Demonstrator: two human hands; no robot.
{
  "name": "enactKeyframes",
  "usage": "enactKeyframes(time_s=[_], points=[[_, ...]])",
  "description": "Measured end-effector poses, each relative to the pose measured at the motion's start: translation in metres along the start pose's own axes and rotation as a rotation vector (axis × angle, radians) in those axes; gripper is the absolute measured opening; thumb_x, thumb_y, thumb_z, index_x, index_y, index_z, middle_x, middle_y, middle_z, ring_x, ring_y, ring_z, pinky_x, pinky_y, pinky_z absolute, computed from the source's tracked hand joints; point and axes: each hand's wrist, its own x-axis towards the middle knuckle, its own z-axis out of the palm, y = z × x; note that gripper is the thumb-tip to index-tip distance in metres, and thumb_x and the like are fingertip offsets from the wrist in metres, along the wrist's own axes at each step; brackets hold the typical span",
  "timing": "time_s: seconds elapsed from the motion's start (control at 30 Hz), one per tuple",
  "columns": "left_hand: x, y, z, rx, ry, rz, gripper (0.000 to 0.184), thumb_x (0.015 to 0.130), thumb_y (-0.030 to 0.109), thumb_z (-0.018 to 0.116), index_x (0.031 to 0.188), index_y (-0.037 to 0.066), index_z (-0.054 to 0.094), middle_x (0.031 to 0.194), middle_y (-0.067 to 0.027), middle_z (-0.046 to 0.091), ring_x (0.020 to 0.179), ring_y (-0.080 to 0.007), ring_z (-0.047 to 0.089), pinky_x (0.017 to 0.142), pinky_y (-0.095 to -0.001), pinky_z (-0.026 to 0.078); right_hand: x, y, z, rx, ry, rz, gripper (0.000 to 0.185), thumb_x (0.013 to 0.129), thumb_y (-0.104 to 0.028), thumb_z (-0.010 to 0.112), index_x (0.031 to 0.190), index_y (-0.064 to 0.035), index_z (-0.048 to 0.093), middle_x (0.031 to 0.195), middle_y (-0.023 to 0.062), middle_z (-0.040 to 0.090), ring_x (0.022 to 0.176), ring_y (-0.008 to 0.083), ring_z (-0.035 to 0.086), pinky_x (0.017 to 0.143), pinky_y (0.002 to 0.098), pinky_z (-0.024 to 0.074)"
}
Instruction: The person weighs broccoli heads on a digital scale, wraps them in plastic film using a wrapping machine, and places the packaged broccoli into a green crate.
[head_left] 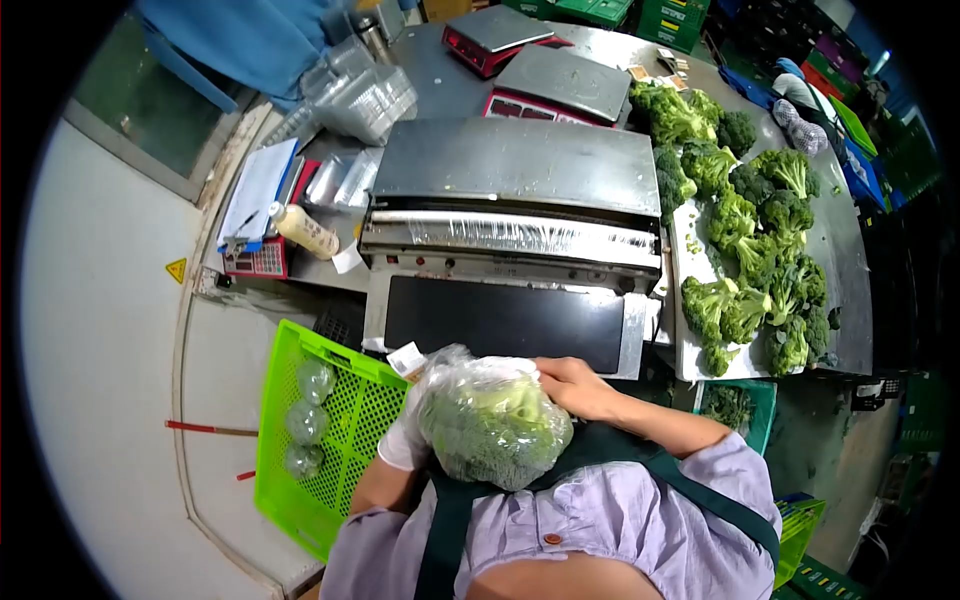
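Forward-left of the left hand (408,422): cream plastic bottle (308,232); blue-edged clipboard (257,197) bearing white paper. Farther forward: blue cloth (235,45). Well left: yellow triangular sign (177,270).

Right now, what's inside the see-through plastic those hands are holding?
Inside the plastic wrap is broccoli, darker green in places, paler in others. The left hand and right hand cover parts of its sides, and its underside is hidden too.
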Motion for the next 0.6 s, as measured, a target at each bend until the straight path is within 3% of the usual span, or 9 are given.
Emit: enactKeyframes(time_s=[0.07,0.1,0.13,0.17,0.23,0.37,0.4,0.47,0.6], points=[[-0.002,0.003,0.036,0.014,-0.094,0.089,0.053,0.095,0.038,0.035,0.13,-0.002,0.041,0.127,-0.0159,0.049,0.11,-0.0237,0.053,0.095,-0.0342,0.044,-0.022,-0.025,-0.024,-0.144,-0.071,0.054,0.047,0.087,-0.03,0.06,0.125,-0.0039,0.048,0.1,0.0123,0.063,0.086,0.0191,0.06,0.078,0.0311,0.047],[0.004,-0.008,-0.002,-0.343,-0.302,0.027,0.054,0.094,0.039,0.038,0.134,0.003,0.037,0.128,-0.0134,0.047,0.113,-0.0271,0.05,0.098,-0.0383,0.041,-0.033,-0.033,-0.031,-0.066,-0.213,0.082,0.057,0.086,-0.034,0.062,0.13,-0.0043,0.043,0.101,0.0141,0.062,0.082,0.0197,0.061,0.075,0.032,0.048],[0.007,-0.008,0.0,-0.31,-0.271,0.058,0.054,0.094,0.04,0.037,0.134,0.004,0.037,0.129,-0.0129,0.047,0.113,-0.0272,0.05,0.097,-0.0387,0.041,-0.033,-0.04,-0.027,-0.225,-0.209,-0.318,0.079,0.077,-0.042,0.069,0.136,-0.0028,0.033,0.103,0.0183,0.061,0.079,0.0227,0.061,0.074,0.0326,0.0487],[0.011,-0.007,0.002,-0.278,-0.238,0.087,0.054,0.093,0.041,0.037,0.133,0.005,0.038,0.13,-0.0124,0.046,0.114,-0.0274,0.049,0.097,-0.0391,0.041,-0.044,-0.056,-0.03,-0.317,-0.241,-0.08,0.092,0.068,-0.046,0.076,0.134,0.0018,0.034,0.108,0.0222,0.059,0.088,0.0257,0.061,0.082,0.0327,0.0481],[0.017,0.007,0.039,-0.059,-0.254,0.192,0.06,0.094,0.044,0.026,0.135,0.002,0.036,0.132,-0.0149,0.045,0.122,-0.0256,0.043,0.103,-0.0381,0.035,-0.033,-0.043,-0.034,-0.373,-0.127,-0.2,0.096,0.062,-0.046,0.08,0.131,0.0049,0.037,0.111,0.0229,0.058,0.098,0.0283,0.06,0.087,0.0333,0.0467],[0.065,0.06,0.078,-0.039,-0.16,0.291,0.064,0.093,0.049,0.023,0.13,0.0,0.042,0.13,-0.0149,0.047,0.118,-0.0291,0.046,0.104,-0.0403,0.031,0.011,-0.054,-0.074,-0.364,0.096,-0.301,0.087,0.05,-0.031,0.088,0.121,0.0004,0.049,0.111,0.018,0.06,0.1,0.0255,0.059,0.088,0.0338,0.047],[0.087,0.09,0.075,0.573,-0.164,0.651,0.056,0.093,0.042,0.034,0.131,0.001,0.04,0.13,-0.0155,0.046,0.117,-0.0262,0.047,0.1,-0.0383,0.037,0.023,-0.068,-0.088,-0.51,0.187,-0.382,0.085,0.048,-0.025,0.088,0.121,-0.0029,0.05,0.112,0.0149,0.06,0.098,0.0247,0.06,0.087,0.0332,0.0473],[0.13,0.136,0.083,1.068,-0.058,0.914,0.052,0.093,0.033,0.048,0.134,0.003,0.036,0.13,-0.0141,0.045,0.115,-0.0212,0.047,0.095,-0.0344,0.042,0.061,-0.072,-0.118,-0.604,0.35,-0.676,0.064,0.054,-0.009,0.081,0.111,-0.0038,0.052,0.112,0.0153,0.059,0.102,0.0278,0.058,0.087,0.0353,0.0473],[0.211,0.194,0.09,0.8,-0.124,0.577,0.066,0.09,0.033,0.056,0.139,-0.001,0.028,0.136,-0.0096,0.039,0.121,-0.0162,0.04,0.101,-0.0281,0.032,0.129,-0.098,-0.188,-0.965,0.574,-1.037,0.048,0.057,0.01,0.063,0.1,-0.0071,0.049,0.12,0.0131,0.053,0.114,0.0368,0.048,0.09,0.0406,0.0446]])
